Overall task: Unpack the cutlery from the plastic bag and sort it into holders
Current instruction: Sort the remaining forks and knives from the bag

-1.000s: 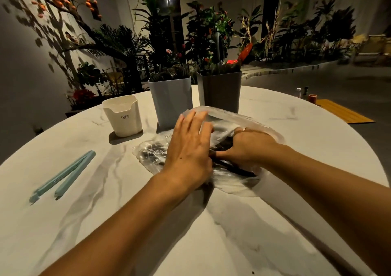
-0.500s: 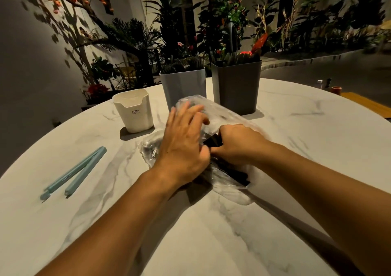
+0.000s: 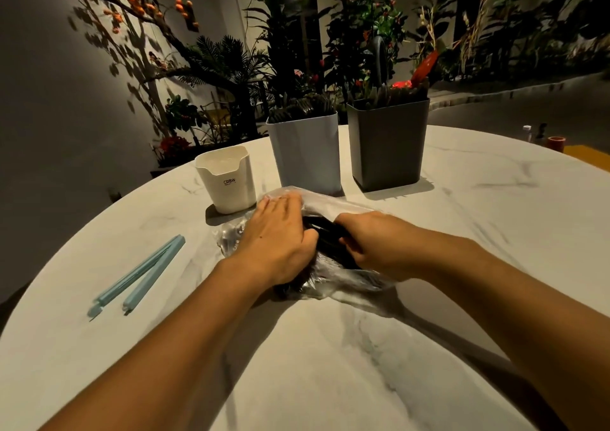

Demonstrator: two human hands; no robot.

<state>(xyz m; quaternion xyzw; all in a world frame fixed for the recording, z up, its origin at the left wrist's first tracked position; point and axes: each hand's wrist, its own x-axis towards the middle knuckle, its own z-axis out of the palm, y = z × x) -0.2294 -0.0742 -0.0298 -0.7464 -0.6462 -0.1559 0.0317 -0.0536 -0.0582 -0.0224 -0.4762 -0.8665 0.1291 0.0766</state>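
Observation:
A clear plastic bag (image 3: 333, 282) of black cutlery (image 3: 321, 237) lies in the middle of the round marble table (image 3: 330, 364). My left hand (image 3: 275, 236) lies on the bag's left part and holds it down. Inside the bag's mouth, my right hand (image 3: 366, 244) grips a bunch of black cutlery handles. Behind the bag stand three holders: a small white one (image 3: 227, 181), a pale blue one (image 3: 305, 155) with dark cutlery in it, and a dark grey one (image 3: 388, 143) with cutlery in it.
A light blue bag clip (image 3: 138, 275) lies open on the table to the left. Small bottles and an orange cup (image 3: 556, 142) sit at the far right edge. Plants and a dark wall stand beyond the table.
My left hand's fingers have come down from raised to pressing on the bag. My right hand has closed round the black handles. The view has shifted, so the bag sits nearer the holders.

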